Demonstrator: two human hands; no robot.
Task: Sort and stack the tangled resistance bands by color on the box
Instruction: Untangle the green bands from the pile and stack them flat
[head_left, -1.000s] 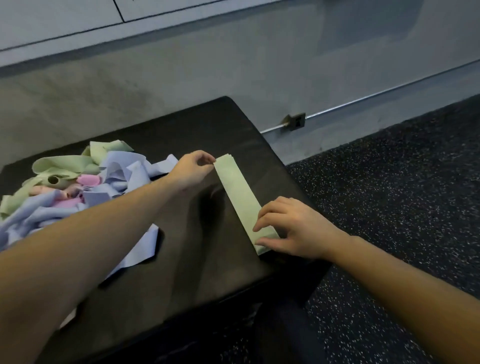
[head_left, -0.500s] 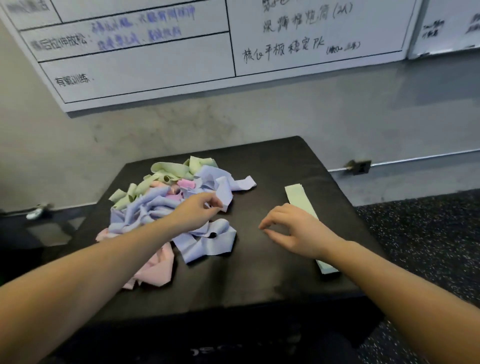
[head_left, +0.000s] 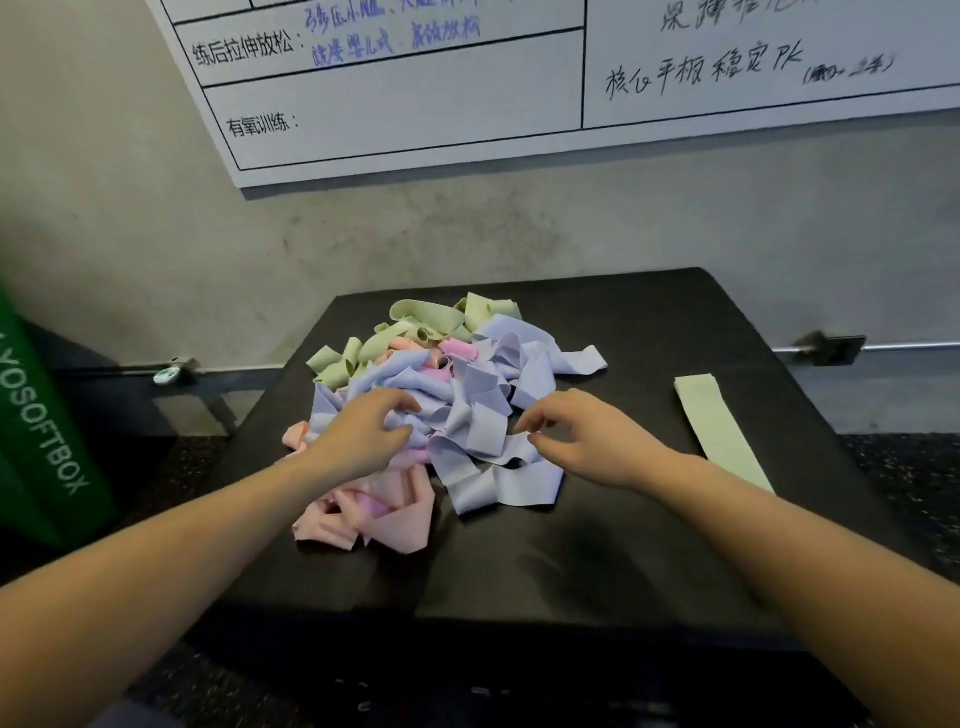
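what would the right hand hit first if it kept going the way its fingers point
Probably the lavender fabric bands at the near edge of the tangled pile: the right hand has its curled fingers aimed left and forward at them. Whether the fingertips already touch is unclear from this view.

Gym: workout whiteboard (head_left: 519, 93) on concrete wall, speckled rubber floor (head_left: 904, 478), black padded box (head_left: 571, 561), resistance bands (head_left: 441, 405).

Two bare forearms — no sleeves, hands ungloved.
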